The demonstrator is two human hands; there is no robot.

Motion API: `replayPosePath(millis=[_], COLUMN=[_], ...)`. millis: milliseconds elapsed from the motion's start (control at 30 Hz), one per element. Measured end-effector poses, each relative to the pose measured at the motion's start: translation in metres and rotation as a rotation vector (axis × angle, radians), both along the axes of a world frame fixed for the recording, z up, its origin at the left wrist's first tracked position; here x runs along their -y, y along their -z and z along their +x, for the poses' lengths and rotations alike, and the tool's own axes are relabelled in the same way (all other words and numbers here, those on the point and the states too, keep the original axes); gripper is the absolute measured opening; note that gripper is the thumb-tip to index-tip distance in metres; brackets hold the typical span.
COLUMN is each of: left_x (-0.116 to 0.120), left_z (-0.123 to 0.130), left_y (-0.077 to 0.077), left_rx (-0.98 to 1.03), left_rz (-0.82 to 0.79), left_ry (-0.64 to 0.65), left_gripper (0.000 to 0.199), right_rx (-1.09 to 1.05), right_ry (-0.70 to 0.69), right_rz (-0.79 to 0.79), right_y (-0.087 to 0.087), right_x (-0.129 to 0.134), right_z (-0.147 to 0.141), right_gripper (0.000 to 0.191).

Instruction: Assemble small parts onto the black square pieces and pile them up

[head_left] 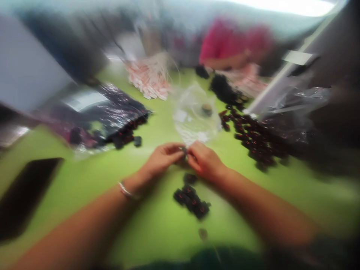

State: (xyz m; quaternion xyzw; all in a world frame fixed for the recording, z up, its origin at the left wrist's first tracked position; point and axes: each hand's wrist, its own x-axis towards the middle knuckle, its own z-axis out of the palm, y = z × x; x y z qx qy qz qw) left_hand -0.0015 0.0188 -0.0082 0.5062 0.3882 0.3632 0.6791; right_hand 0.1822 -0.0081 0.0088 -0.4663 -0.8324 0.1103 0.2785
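Observation:
My left hand (167, 155) and my right hand (205, 159) meet over the middle of the green table (146, 225). Between the left thumb and fingers is a small dark part (183, 150), mostly covered. The right fingers are closed against its other side; whether they grip it too is blurred. Just beyond the fingertips lies a clear plastic bag (194, 112) with small white pieces inside. Nearer to me, below the hands, sits a small cluster of black parts with orange-red marks (192, 200).
A large pile of dark parts (255, 140) spreads at the right beside clear plastic (298, 108). On the left lies a dark plastic bag (112, 112) with parts spilling out. Pink-and-white pieces with pale wires (152, 80) lie behind. Across the table is a person in pink (225, 45).

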Motion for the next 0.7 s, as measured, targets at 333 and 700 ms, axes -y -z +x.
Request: replayPosePath(millis=[333, 700], left_x=[0.002, 0.004], left_z=[-0.001, 0.001], left_y=[-0.007, -0.026], left_rx=[0.105, 0.277], left_rz=[-0.144, -0.207], left_ry=[0.038, -0.073], left_gripper=[0.036, 0.032], right_rx=[-0.339, -0.757], right_ry=[0.089, 0.184], right_rz=[-0.194, -0.744], right_y=[-0.008, -0.028], right_x=[0.003, -0.008], right_z=[-0.007, 0.008], right_gripper=[0.013, 0.023])
